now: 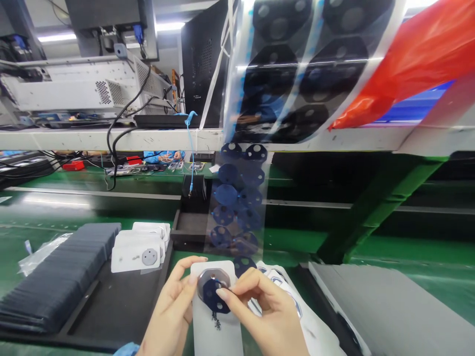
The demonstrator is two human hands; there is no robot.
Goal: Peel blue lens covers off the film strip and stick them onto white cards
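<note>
My left hand (172,306) grips the left edge of a white phone back cover (218,338), held tilted up in front of me. Near the cover's top is a round, shiny camera area. A dark octagonal film sticker (213,295) with holes lies over it, slightly offset downward. The thumb and index finger of my right hand (269,311) pinch the sticker's right edge. Whether the sticker is stuck down, I cannot tell. Behind my hands hangs a clear strip (237,198) with two columns of such stickers, fed from a large roll (285,74) above.
Several white covers (133,252) lie stacked in a black tray (111,301), beside a row of dark sheets (59,277). More covers (315,331) lie right of my hands, by a grey stack (397,301). A shelf beam (166,141) crosses above; another person's hands (168,156) show beyond.
</note>
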